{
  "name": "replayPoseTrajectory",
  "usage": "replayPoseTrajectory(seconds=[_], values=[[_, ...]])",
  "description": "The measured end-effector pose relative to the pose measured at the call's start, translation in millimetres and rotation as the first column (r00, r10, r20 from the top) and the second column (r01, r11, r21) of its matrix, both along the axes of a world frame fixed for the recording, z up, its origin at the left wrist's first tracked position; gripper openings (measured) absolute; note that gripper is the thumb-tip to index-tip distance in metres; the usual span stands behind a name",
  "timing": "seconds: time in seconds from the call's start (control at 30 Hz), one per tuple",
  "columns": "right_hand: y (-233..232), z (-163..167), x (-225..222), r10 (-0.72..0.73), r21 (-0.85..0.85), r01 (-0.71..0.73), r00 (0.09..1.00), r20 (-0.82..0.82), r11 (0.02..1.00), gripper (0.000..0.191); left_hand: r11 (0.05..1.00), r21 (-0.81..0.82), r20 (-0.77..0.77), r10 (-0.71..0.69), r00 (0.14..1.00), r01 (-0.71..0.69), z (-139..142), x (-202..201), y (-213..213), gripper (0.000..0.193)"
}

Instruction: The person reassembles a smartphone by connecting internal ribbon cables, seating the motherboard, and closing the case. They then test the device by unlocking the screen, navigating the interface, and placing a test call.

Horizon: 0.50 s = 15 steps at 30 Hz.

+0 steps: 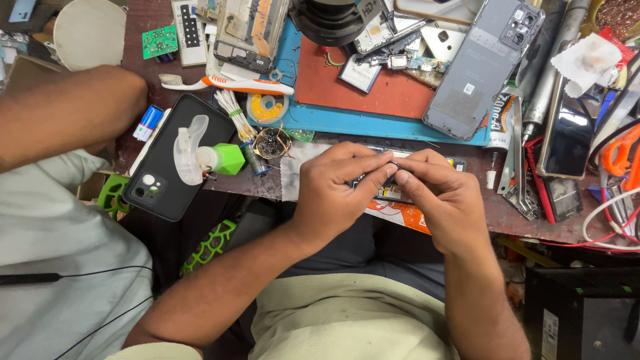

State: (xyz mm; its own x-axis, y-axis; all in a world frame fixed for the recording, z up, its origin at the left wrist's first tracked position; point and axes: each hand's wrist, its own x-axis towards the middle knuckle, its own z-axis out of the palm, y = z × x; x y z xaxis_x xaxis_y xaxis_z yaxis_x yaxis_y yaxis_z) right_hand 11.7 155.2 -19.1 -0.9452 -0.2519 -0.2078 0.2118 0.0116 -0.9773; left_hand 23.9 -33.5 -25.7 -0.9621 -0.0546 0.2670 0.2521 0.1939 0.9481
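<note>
My left hand (pixel 337 190) and my right hand (pixel 443 197) meet at the near edge of the bench, fingertips pinched together on a small dark part (pixel 393 164). Under them lies an opened phone (pixel 390 190), mostly hidden by the fingers, with its yellow-marked inside showing between the hands. It rests on a white cloth (pixel 297 170). What the small part is, I cannot tell.
A grey phone back cover (pixel 477 73) lies on a red and blue mat (pixel 373 100). A black phone (pixel 170 160) carries a spray bottle with a green cap (pixel 210 157). A toothbrush (pixel 230 85), tape roll (pixel 268 108), tweezers (pixel 517 170), orange scissors (pixel 620 157) lie around. Another person's arm (pixel 67 113) reaches in at left.
</note>
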Motion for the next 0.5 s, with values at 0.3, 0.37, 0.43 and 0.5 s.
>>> replayPoseTrajectory(seconds=[0.3, 0.37, 0.43, 0.5], values=[[1, -3, 3, -0.032, 0.050, 0.038, 0.991, -0.133, 0.998, 0.023, 0.994, 0.030, 0.075, -0.111, 0.991, 0.109, 9, -1, -3, 0.011], [7, 1, 2, 0.003, 0.141, 0.023, 0.983, -0.181, 0.990, 0.020, 0.977, 0.071, 0.130, -0.209, 0.969, 0.201, 8, -3, -6, 0.013], [11, 5, 0, 0.047, 0.236, 0.008, 0.973, -0.226, 0.972, 0.017, 0.964, 0.071, 0.148, -0.262, 0.953, 0.254, 6, -5, -7, 0.015], [11, 9, 0, 0.029, 0.233, 0.023, 0.975, -0.221, 0.972, 0.017, 0.961, 0.035, 0.107, -0.276, 0.955, 0.274, 6, -5, -6, 0.015]])
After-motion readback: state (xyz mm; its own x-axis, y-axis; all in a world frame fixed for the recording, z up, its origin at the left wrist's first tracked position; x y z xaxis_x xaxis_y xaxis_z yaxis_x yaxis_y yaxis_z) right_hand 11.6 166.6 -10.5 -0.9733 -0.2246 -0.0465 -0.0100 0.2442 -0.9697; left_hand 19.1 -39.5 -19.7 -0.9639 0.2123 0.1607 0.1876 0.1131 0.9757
